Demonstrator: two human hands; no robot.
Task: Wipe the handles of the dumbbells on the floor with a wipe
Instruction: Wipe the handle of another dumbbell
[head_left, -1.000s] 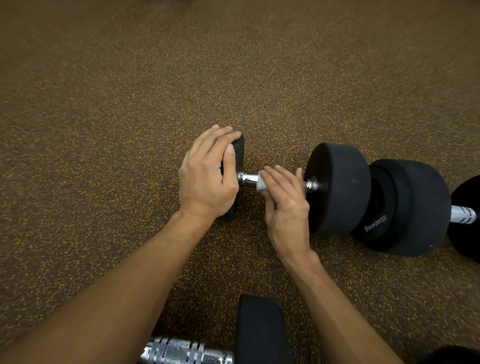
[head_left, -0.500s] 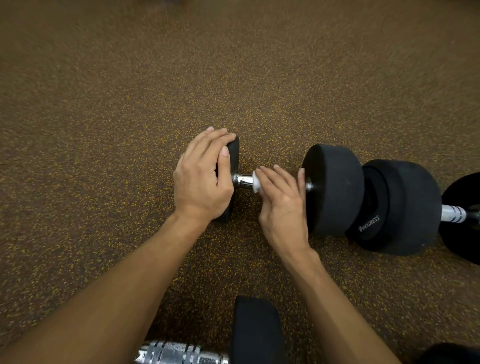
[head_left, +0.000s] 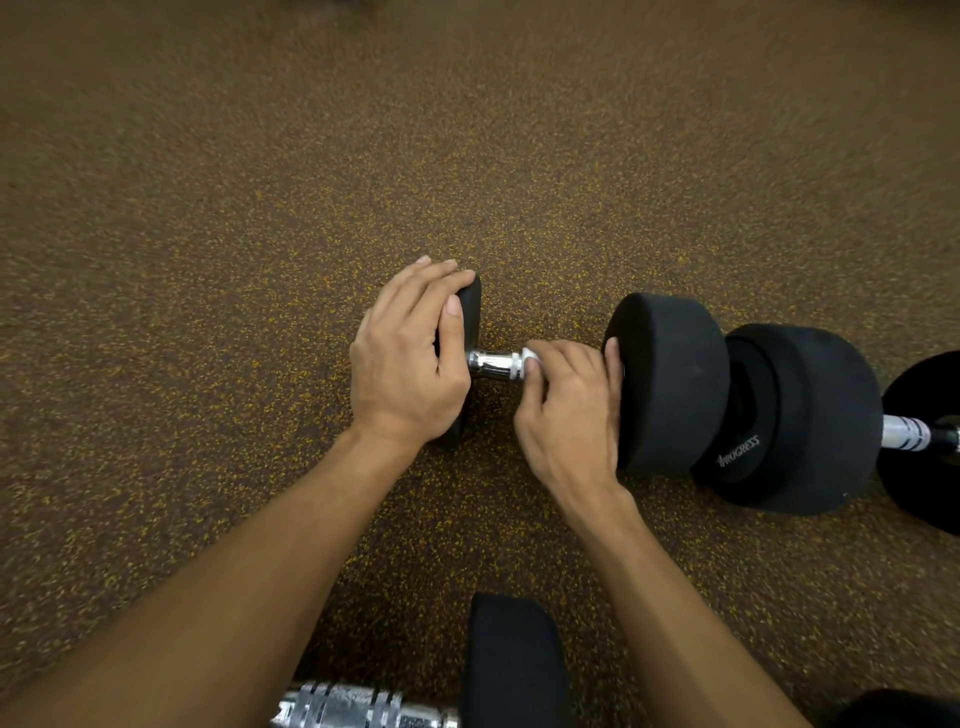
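A person's left hand (head_left: 410, 358) lies with straight fingers over one round black head (head_left: 469, 306) of a black rubber-headed dumbbell (head_left: 675, 405). The dumbbell is one of three plainly in view on a brown rubber floor flecked with yellow (head_left: 208, 260). The thumb runs along the head's inner face. The right hand (head_left: 566, 410) curls its fingers round a small white wipe (head_left: 530, 357), holding it against the dumbbell's smooth chrome handle (head_left: 493, 364) close to the other, thicker head (head_left: 660, 332). That hand hides most of the wipe and the right half of the bar, so only a white fold shows at the fingertips. A short shiny stretch of handle lies bare between the two hands.

End to end with the thicker head, apparently touching it, sits a second dumbbell (head_left: 821, 415) of the same matte black. It has white lettering on its face and a silver handle (head_left: 904, 434) banded dark. A third dumbbell (head_left: 514, 660) lies at the bottom edge, its chrome grip (head_left: 363, 706) ribbed and partly behind the left forearm. A dark rounded shape (head_left: 904, 709) in the lower right corner may be a fourth.
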